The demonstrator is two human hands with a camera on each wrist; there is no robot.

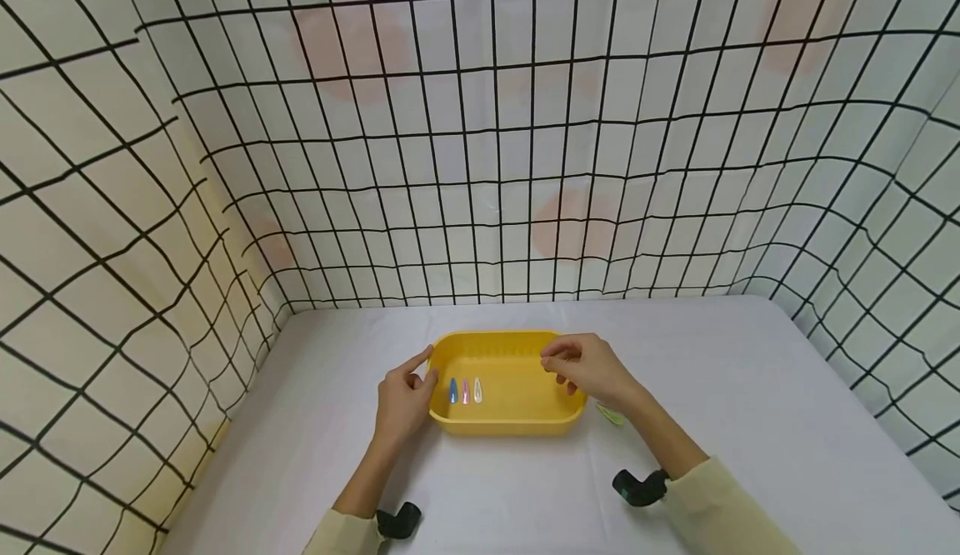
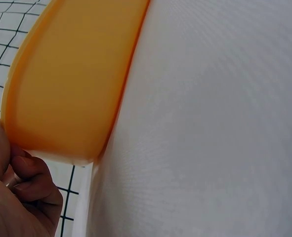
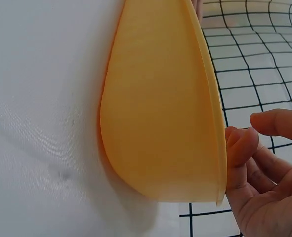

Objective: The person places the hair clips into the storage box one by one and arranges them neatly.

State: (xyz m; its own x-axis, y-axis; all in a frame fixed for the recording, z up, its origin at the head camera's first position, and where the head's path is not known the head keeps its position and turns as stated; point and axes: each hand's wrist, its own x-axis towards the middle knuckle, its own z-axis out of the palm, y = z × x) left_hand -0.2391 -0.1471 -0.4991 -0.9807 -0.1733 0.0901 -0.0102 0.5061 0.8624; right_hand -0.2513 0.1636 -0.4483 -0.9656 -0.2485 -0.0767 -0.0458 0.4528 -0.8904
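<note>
A shallow yellow plastic tray stands on the table. My left hand grips its left rim, with the thumb at the rim edge; the left wrist view shows curled fingers close against the tray's end wall. Inside the tray, toward the left, a blue snap hair clip, a pink one and a white one lie side by side. My right hand is over the tray's right end, fingers loosely bent and holding nothing. Just outside that end lies a green hair clip, near the right wrist.
White cloth covers the table. Black wire grid with white fabric behind it rises at the back and both sides. Dark wrist cameras are strapped on both wrists, beside pale sleeves.
</note>
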